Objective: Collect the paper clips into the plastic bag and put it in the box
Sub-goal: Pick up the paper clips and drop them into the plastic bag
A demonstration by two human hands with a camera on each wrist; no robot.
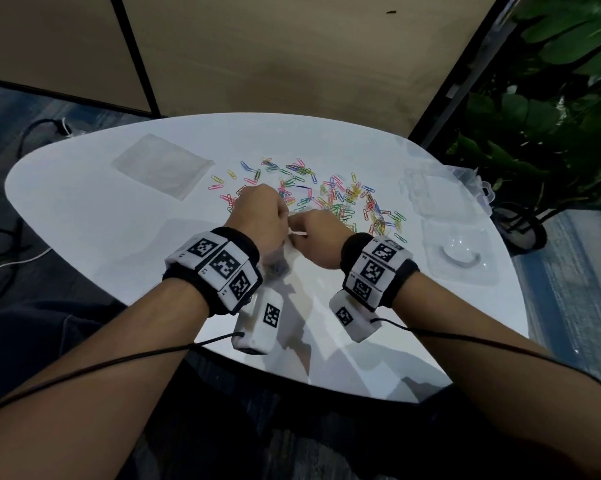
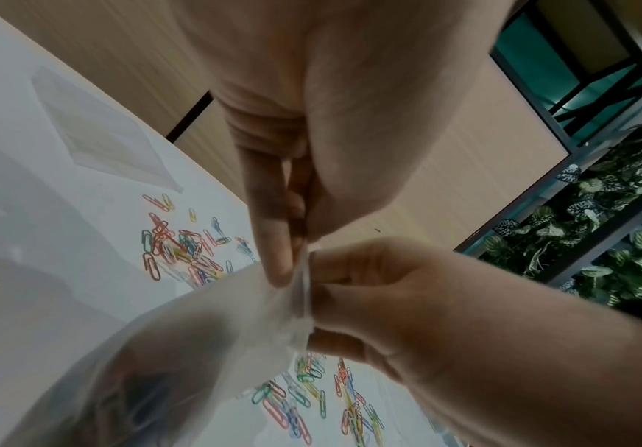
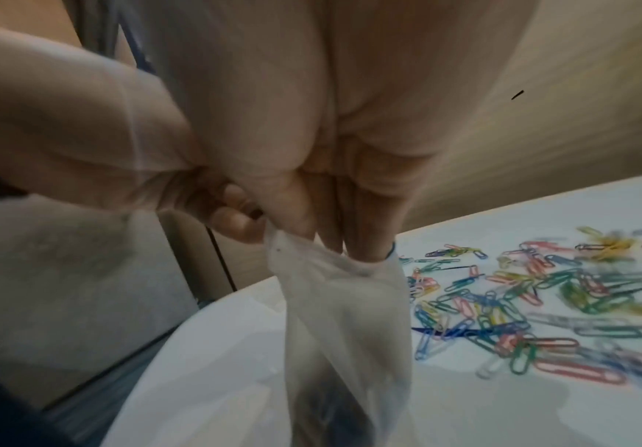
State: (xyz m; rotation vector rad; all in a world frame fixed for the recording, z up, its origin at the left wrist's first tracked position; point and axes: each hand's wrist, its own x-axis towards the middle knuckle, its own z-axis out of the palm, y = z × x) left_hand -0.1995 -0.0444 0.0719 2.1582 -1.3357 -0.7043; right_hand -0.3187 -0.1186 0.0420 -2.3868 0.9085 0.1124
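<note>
Both hands, left and right, pinched the bag mouth above the table, clips scattered beyond. Spare bags lay far left, the open box right. Head view hid the bag behind the hands; wrist views showed it hanging, dark contents blurred.

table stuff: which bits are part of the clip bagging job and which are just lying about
Part of the job:
plastic bag, pinched by both hands
paper clips
clear box

Just lying about:
stack of spare bags
potted plant
cables
</note>
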